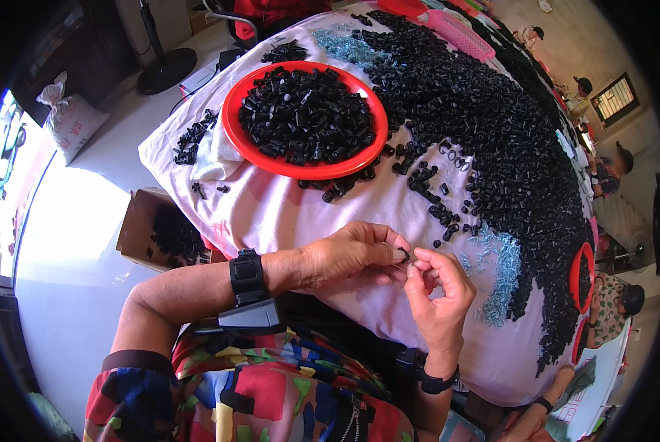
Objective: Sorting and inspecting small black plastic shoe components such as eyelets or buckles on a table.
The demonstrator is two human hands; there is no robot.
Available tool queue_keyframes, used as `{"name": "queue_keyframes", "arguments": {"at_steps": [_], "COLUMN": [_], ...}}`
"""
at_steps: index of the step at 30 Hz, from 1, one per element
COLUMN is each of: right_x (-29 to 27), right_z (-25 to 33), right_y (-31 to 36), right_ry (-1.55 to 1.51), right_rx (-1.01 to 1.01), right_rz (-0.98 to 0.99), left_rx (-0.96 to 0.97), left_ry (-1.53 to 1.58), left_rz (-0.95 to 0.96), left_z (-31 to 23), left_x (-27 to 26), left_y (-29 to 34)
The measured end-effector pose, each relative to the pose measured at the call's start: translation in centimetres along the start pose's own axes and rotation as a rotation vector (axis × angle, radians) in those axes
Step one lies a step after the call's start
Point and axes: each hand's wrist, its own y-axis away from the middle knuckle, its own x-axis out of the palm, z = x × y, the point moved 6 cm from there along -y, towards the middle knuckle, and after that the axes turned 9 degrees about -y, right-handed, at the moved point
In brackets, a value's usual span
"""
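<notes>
Black part (pixel 404 255), small and dark, sits pinched in your left hand (pixel 348 254); your right hand (pixel 437 283) fingertips press together beside it. A brown carton (pixel 140 225) stands left of the bench (pixel 286 214).

bright light floods the pale floor (pixel 72 221).

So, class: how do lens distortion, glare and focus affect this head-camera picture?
Head view: fisheye bends the table edge and darkens the corners; the floor at left is washed out by glare; the left hand, right hand and red tray look sharp; people at the right rim look small and squeezed.
</notes>
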Motion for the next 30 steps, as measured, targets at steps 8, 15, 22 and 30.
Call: {"name": "queue_keyframes", "arguments": {"at_steps": [8,15,22,30], "right_x": [0.2,-0.4,-2.5,-3.3], "right_z": [0.7,1.2,1.6,-6.4], "right_y": [0.0,-0.4,-2.0,-5.6], "right_ry": [0.062,0.022,0.203,0.435], "right_rx": [-0.059,-0.141,-0.048,0.087], "right_rz": [0.001,0.002,0.008,0.190], "left_rx": [-0.015,-0.053,-0.063,-0.078], "left_ry": [-0.010,0.269,0.385,0.200], "left_rz": [0.019,0.055,0.133,0.031], "left_z": [0.7,0.4,-0.8,-0.3], "left_x": [-0.2,0.1,-0.5,-2.2], "left_y": [-0.3,-0.2,0.1,-0.1]}}
